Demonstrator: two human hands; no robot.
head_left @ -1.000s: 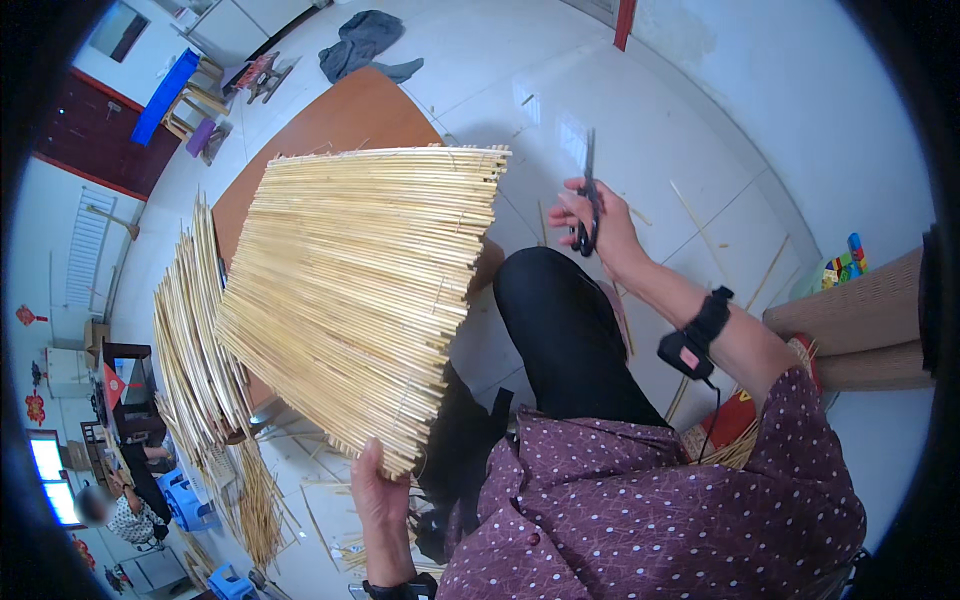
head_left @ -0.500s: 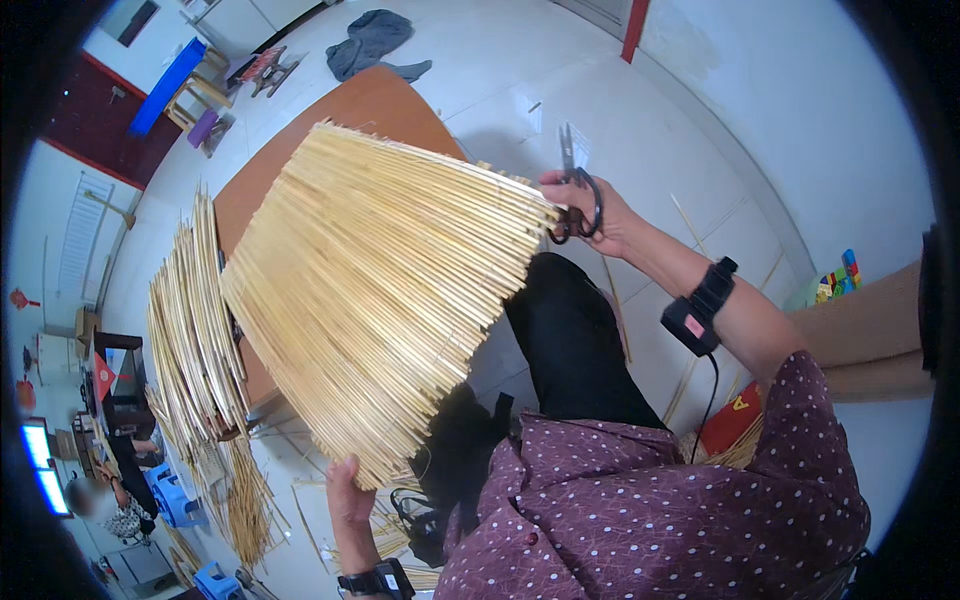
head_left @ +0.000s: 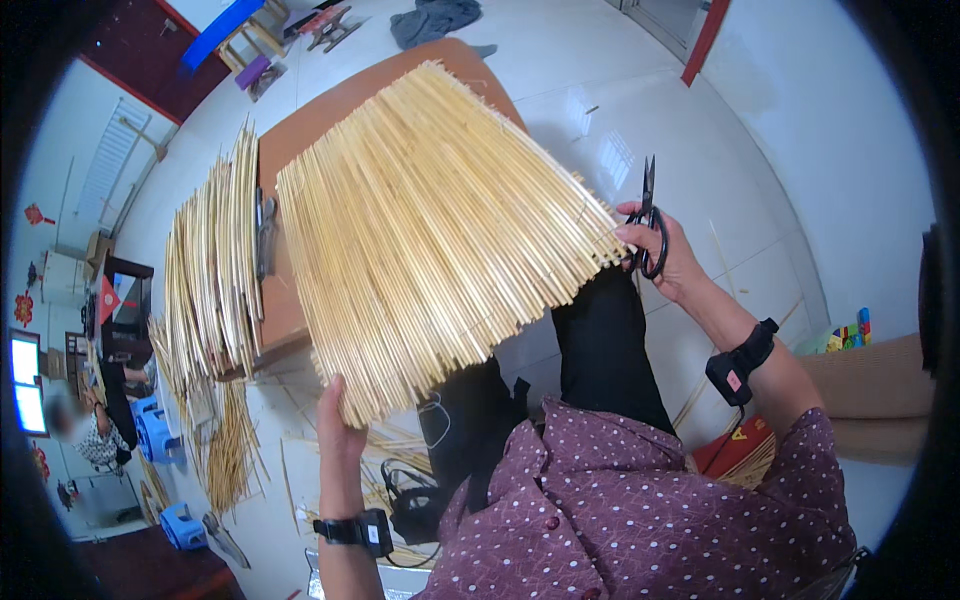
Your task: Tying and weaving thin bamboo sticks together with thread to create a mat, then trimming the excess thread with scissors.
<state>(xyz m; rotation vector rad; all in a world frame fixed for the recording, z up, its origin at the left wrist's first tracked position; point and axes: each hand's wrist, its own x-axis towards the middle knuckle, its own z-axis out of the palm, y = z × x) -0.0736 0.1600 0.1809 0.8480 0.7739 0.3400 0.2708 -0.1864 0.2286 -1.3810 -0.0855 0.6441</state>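
A mat of pale straw stalks (head_left: 430, 240), bound side by side, stretches between my two hands above the brown table. My left hand (head_left: 341, 420) is closed on its near left corner, with the thumb on top. At the near right corner, my right hand (head_left: 668, 255) grips the mat's edge and also has a pair of scissors (head_left: 650, 215) with black handles in it. The scissor blades point away from me and look nearly closed. Fingers under the mat are hidden. Stalk ends along the near edge are uneven, and a thin thread (head_left: 436, 420) hangs below it.
The brown table (head_left: 330, 125) carries the mat's far part. Bundled stalks (head_left: 212, 270) lie at its left edge beside a dark tool (head_left: 266, 235). Loose stalks (head_left: 230, 450) litter the floor near blue stools (head_left: 155, 432). Another person (head_left: 100, 430) sits far left.
The mat has come down flatter toward the table, still held at both near corners. The view has shifted, and my right hand with the scissors appears farther right and lower.
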